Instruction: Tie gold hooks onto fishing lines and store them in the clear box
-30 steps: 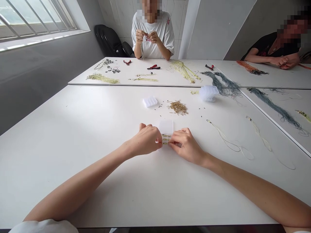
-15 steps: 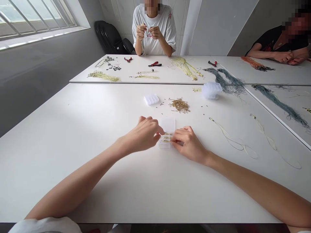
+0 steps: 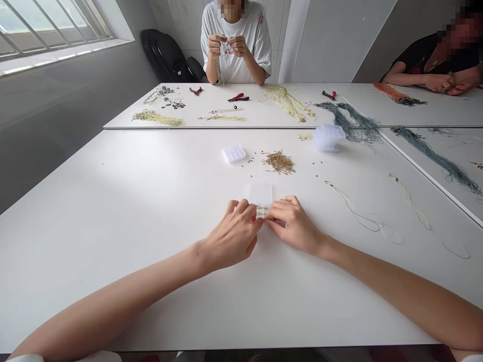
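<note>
A small clear plastic box stands open in front of me, its lid tipped back. Short yellow-green cords with dark or metallic ends lie across its compartments. My left hand covers the box's left and near part, thumb and fingers pinched together over it; what they grip is hidden. My right hand rests at the right side of the box, thumb and forefinger closed on the end of a yellow-green cord. The fingertips of both hands nearly meet.
Beyond the box lie a heap of small brass-coloured hooks or swivels, a white compartment box and stacked clear boxes. Two looped pale cords lie to the right. Across the table, a person works beside pliers and cord bundles.
My left hand has come down and nearer to me, from over the box's left edge to its near part, fingers now pinching beside my right fingertips. My right hand has stayed in place.
</note>
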A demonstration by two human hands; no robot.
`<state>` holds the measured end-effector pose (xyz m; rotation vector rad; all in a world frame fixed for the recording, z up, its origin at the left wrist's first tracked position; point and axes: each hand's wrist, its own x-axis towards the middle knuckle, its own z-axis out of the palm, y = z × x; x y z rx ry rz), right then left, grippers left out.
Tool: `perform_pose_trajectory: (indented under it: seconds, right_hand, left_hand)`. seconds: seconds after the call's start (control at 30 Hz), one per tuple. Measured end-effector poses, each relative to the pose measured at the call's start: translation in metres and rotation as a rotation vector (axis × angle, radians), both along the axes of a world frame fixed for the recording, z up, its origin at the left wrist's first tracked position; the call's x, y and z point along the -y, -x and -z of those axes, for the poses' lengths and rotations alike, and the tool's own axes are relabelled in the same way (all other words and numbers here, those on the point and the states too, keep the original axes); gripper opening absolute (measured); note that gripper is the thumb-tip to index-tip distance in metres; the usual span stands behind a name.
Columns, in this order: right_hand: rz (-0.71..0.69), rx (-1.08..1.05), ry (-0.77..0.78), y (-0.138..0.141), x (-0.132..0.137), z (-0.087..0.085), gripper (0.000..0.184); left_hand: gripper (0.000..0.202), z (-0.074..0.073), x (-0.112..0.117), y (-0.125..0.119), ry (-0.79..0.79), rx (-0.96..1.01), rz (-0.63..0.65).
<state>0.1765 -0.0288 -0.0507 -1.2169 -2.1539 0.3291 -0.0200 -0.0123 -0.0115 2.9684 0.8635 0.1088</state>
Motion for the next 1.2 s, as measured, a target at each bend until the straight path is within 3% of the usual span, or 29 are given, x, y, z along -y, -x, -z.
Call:
perform_pose_trajectory:
  seconds: [0.23, 0.57, 0.93, 1.2]
  right_hand:
    - [-0.051, -0.01, 0.045, -0.008, 0.01, -0.006, 0.013]
    - [-0.098, 0.143, -0.171, -0.006, 0.014, 0.001, 0.021]
    - [-0.078, -0.054, -0.061, -0.008, 0.017, 0.002, 0.016]
    - [-0.084, -0.035, -0.072, -0.009, 0.016, 0.005, 0.019]
  left_hand:
    - [0.028, -0.003, 0.0, -0.002, -0.047, 0.022, 0.006]
    - [0.022, 0.0, -0.002, -0.005, -0.053, 0.041, 0.033]
    - [0.025, 0.003, -0.003, 0.002, 0.001, 0.134, 0.015]
    - [0.028, 0.011, -0.005, 0.012, 0.01, 0.192, -0.005]
